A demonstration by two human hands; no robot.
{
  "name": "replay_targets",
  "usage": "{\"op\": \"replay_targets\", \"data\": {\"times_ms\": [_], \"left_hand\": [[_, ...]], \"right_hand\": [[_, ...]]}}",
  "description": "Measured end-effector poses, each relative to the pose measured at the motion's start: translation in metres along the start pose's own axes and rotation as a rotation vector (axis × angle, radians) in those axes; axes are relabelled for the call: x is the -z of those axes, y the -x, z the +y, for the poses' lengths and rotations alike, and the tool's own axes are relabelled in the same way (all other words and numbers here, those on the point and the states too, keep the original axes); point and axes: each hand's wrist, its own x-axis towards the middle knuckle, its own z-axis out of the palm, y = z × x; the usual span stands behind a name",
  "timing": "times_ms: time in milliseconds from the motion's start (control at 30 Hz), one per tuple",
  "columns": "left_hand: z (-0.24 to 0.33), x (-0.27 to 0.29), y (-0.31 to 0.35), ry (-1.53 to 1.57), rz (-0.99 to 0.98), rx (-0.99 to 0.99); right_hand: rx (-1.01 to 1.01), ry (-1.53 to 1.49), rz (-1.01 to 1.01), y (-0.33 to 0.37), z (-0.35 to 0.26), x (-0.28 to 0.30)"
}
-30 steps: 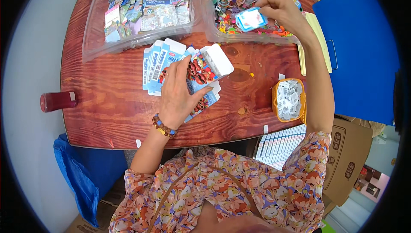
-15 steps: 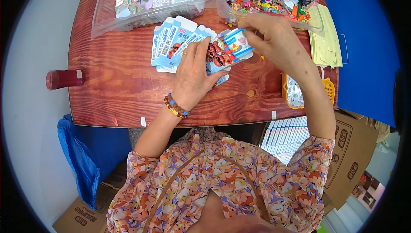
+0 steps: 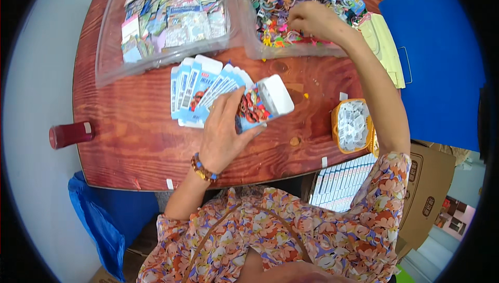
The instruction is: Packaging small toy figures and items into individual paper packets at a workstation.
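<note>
My left hand (image 3: 223, 127) is closed round a small printed carton (image 3: 254, 107), blue with red characters. The carton's white end flap stands up, and its end is open. Under and beside that hand lies a fanned stack of flat light-blue cartons (image 3: 195, 88). My right hand (image 3: 314, 20) reaches over a clear plastic bin (image 3: 291, 51) of small colourful plastic trinkets (image 3: 270, 18). Its fingers are curled together down at the trinkets, and whatever is between them is hidden.
A second clear bin (image 3: 156, 63) of flat shiny packets stands at the far left. At right are a yellow basket (image 3: 338, 137) of small clear sachets and pale yellow sheets (image 3: 382, 44). A dark red jar (image 3: 73, 135) is by the left edge. Filled cartons (image 3: 343, 184) stand below the table.
My right hand has left the carton's end and moved to the trinket bin. The carton's flap now stands up. The whole view has shifted, showing more of both bins.
</note>
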Motion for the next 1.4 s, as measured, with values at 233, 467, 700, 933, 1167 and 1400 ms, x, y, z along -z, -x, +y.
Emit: {"op": "replay_targets", "data": {"times_ms": [233, 467, 700, 933, 1167, 1400], "left_hand": [[0.000, 0.005, -0.002, 0.021, -0.040, 0.026], [-0.003, 0.006, -0.010, 0.030, -0.059, 0.020], [-0.008, 0.010, -0.009, 0.017, -0.051, 0.034], [-0.011, 0.009, -0.011, 0.018, -0.083, 0.050], [-0.014, 0.008, -0.015, 0.025, -0.081, 0.027], [-0.014, 0.008, -0.014, 0.035, -0.083, 0.043]], "right_hand": [[-0.040, 0.116, -0.369, -0.044, 0.022, -0.033], [0.066, 0.322, -0.294, -0.047, 0.020, -0.049], [0.061, 0.176, -0.356, -0.051, 0.015, -0.047], [-0.011, 0.185, -0.396, -0.051, 0.019, -0.055], [-0.033, 0.109, -0.407, -0.053, 0.012, -0.058], [-0.202, -0.171, -0.470, -0.052, 0.020, -0.050]]}}
